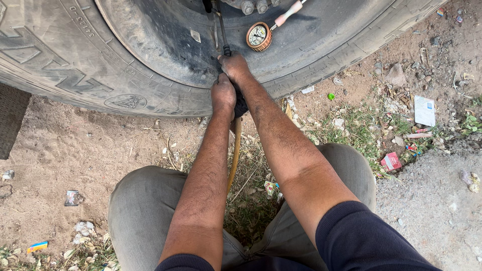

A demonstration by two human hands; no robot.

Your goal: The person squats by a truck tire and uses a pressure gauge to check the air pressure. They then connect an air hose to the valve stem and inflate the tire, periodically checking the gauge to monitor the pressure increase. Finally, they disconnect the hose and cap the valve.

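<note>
I crouch in front of a large black truck tyre (75, 55) lying across the top of the head view. My right hand (234, 66) is closed around a black air-hose fitting (227, 49) pressed against the tyre's inner sidewall. Just below it, my left hand (223, 95) grips the same hose, which runs on down as a yellowish hose (234, 155) between my knees. A round pressure gauge (258, 35) with an orange rim and a pink-handled stem hangs against the tyre just right of my right hand.
Dry sandy ground with patches of grass (361, 128) surrounds me. Litter lies about: a red packet (390, 161), a white card (425, 110), a green cap (331, 96), wrappers at the left. A dark ribbed mat edge (11, 120) shows at far left.
</note>
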